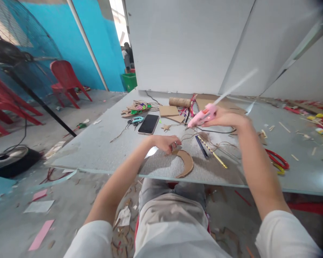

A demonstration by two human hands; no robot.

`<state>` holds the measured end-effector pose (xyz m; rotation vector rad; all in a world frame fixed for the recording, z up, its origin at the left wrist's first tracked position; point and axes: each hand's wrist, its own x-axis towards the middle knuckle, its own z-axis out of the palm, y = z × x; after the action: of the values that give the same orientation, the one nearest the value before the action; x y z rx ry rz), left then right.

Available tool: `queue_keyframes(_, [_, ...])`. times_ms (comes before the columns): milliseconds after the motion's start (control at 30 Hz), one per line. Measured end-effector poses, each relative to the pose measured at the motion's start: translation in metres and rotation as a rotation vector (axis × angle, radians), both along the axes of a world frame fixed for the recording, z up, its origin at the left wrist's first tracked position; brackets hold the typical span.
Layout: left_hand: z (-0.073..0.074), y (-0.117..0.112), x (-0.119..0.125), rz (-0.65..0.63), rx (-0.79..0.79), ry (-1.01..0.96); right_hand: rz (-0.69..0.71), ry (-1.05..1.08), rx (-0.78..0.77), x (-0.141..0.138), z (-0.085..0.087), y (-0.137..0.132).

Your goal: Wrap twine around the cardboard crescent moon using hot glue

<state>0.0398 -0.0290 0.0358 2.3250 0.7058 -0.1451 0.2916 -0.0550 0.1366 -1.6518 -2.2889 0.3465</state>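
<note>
My right hand (224,117) is wrapped round a pink hot glue gun (203,115), its nozzle pointing down and left. A long translucent glue stick (238,85) juts from the gun's rear. My left hand (168,144) has its fingers curled at the upper tip of a brown cardboard crescent moon (187,163), which lies near the table's front edge. The fingers partly hide that tip. Just right of the crescent lie a dark pen (201,147) and a patterned pencil (212,152). Thin twine (190,136) runs loosely between my hands.
A phone (148,124), blue-handled snips (136,121), a small cardboard star (165,127), cardboard squares (168,111) and a twine roll (179,102) lie farther back. Red-handled scissors (278,159) rest beneath my right forearm's outer side. A fan (5,53) and red chairs (64,77) stand left.
</note>
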Motion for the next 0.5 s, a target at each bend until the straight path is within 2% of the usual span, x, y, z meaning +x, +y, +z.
queue_keyframes(33, [0.000, 0.000, 0.000, 0.000, 0.000, 0.003, -0.091, 0.125, -0.069, 0.018, -0.009, 0.003])
queue_keyframes(100, [0.000, 0.000, 0.000, -0.004, -0.003, -0.003, -0.291, 0.343, -0.084, 0.049, -0.031, 0.009])
queue_keyframes(200, [-0.001, 0.000, 0.000, -0.018, -0.019, -0.030, -0.412, 0.377, -0.049, 0.075, -0.063, 0.022])
queue_keyframes(333, [-0.002, 0.000, -0.002, -0.011, -0.078, -0.030, -0.602, 0.348, -0.021, 0.082, -0.092, 0.042])
queue_keyframes(500, [0.001, -0.002, -0.002, -0.001, -0.122, -0.028, -0.663, 0.311, -0.020, 0.085, -0.114, 0.052])
